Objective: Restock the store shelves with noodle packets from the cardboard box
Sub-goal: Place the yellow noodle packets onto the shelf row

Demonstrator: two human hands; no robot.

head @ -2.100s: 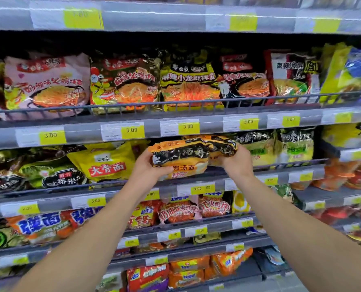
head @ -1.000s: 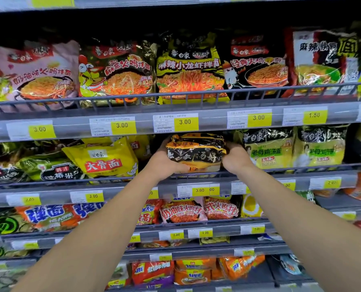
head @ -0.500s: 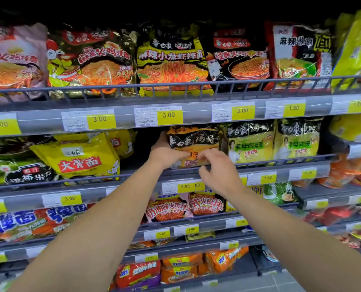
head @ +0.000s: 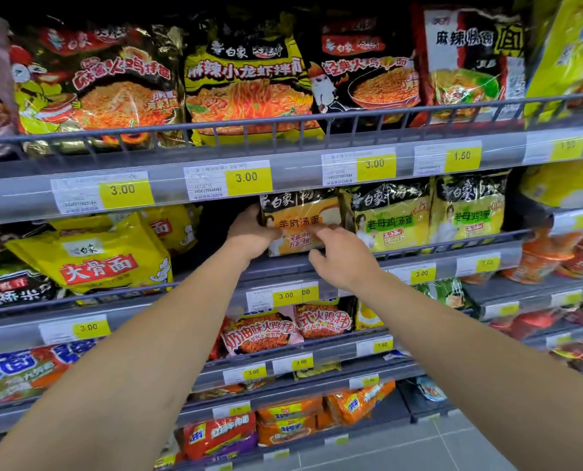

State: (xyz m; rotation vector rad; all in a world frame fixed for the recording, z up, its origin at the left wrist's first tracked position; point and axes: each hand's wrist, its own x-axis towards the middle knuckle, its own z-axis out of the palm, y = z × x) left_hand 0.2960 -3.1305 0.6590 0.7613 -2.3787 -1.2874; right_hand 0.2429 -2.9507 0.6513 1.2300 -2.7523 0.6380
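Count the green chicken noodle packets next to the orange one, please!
2: one green packet right beside the orange packet, another further right. More may hide behind.

Two hands: the left hand (head: pixel 249 232) and the right hand (head: pixel 342 258). One orange-and-black noodle packet (head: pixel 300 219) stands on the second shelf (head: pixel 453 248), with two green-labelled packets (head: pixel 390 215) to its right. Four price tags (head: pixel 247 178) line the top rail.

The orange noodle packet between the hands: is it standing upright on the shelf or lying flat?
Upright. The orange packet stands face-out behind the shelf rail, its print level. The left hand grips its left edge.
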